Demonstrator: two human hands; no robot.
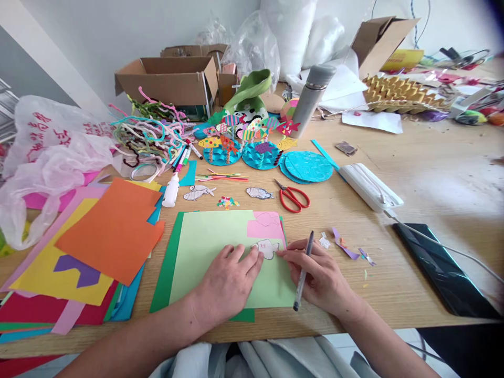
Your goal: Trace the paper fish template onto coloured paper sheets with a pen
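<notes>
My left hand (pixel 232 283) lies flat with its fingers spread on a light green paper sheet (pixel 212 236). Its fingertips press on the left end of a white paper fish cutout (pixel 269 251). My right hand (pixel 321 278) grips a pen (pixel 302 281), which slants across the fingers with its tip clear of the paper. The right thumb and index finger touch the fish's tail. Just behind the cutout is pink paper (pixel 255 229) with a fish outline drawn on it. Darker green paper (pixel 167 278) shows under the light sheet.
Red-handled scissors (pixel 293 198), more paper fish (pixel 260 193), paper dots and a glue bottle (pixel 170 191) lie behind the sheet. Coloured paper (pixel 114 231) is stacked left. A phone (pixel 441 268), power strip (pixel 370 186) and scraps lie right. Finished fish decorations (pixel 262 156) stand farther back.
</notes>
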